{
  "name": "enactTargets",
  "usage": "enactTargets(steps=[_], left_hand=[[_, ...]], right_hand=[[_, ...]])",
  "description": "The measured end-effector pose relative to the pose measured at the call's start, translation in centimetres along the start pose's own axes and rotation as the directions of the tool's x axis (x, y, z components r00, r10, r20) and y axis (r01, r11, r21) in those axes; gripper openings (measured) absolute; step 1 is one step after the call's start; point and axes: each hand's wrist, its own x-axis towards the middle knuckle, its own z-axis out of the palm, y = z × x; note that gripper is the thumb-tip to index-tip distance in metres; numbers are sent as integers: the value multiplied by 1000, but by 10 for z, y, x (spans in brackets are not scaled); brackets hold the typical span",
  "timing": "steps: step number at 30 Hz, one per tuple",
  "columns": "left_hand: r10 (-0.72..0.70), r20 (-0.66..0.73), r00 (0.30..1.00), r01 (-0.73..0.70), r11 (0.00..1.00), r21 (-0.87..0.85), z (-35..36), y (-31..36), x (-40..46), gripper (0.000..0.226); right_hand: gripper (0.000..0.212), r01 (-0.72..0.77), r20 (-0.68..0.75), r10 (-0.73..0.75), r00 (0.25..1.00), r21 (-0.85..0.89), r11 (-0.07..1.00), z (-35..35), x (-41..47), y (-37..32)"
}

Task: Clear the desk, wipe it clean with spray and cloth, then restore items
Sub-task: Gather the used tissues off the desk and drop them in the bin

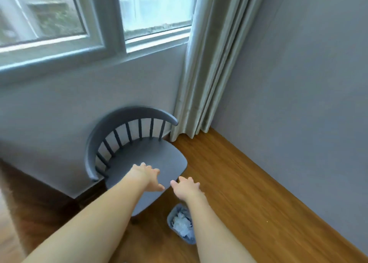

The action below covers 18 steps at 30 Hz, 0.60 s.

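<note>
**Two bare hands over a grey chair**

No worktop, spray or cloth shows in this view, so where they are cannot be told. What does show is one chair (151, 159): matte blue-grey, with a curved back rail on thin turned spindles and a flat rounded seat. It stands against the wall below the window (79, 20).

Both arms reach forward over it. The left hand (148, 176) hangs above the front of the seat, fingers spread and straight, its grip slack and holding nothing. The right hand (186, 186), just beside it at 3 o'clock, is over the seat's front corner, fingers likewise splayed, grip loose and bare.

One small grey bin (180, 224) sits on the wood floor (239, 193) at 6 o'clock from the right hand, partly behind that forearm, with crumpled white stuff inside. One pale curtain (209, 63) hangs in the corner at 1 o'clock from the chair.
</note>
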Motion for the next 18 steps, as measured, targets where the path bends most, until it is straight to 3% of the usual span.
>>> enactTargets(steps=[10,18], left_hand=[[-280,-61,958,259,938,-230,9,-102,-134,85],[-537,-5,843,469,741,-480,71,-187,-264,92]], right_hand=[[60,344,13,-355,935,-282,896,-8,-81,-102],[63,582,142,-589,796,-446,679,45,-180,-220]])
